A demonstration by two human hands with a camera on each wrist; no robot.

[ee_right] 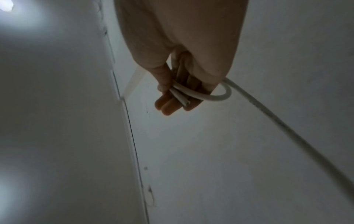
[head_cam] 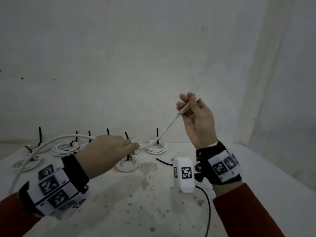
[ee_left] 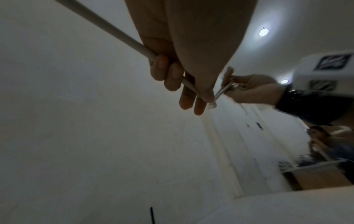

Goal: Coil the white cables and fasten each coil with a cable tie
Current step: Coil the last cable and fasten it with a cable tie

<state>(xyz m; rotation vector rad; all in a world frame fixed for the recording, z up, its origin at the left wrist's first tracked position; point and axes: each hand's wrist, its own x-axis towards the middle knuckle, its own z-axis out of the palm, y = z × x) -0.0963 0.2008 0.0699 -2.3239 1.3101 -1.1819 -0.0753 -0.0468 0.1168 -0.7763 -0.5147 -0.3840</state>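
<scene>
Head view: both hands, left hand (head_cam: 109, 147), right hand (head_cam: 196, 120), grip white cable (head_cam: 164, 132).

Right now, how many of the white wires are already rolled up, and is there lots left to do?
About six tied coils already lie on the table, each with a black cable tie sticking up. One loose white cable is in hand: the right hand pinches its end in a first small loop, and the left hand feeds it along. Left to do: finish winding it, then fasten it, probably with the spare black tie lying nearby.
</scene>
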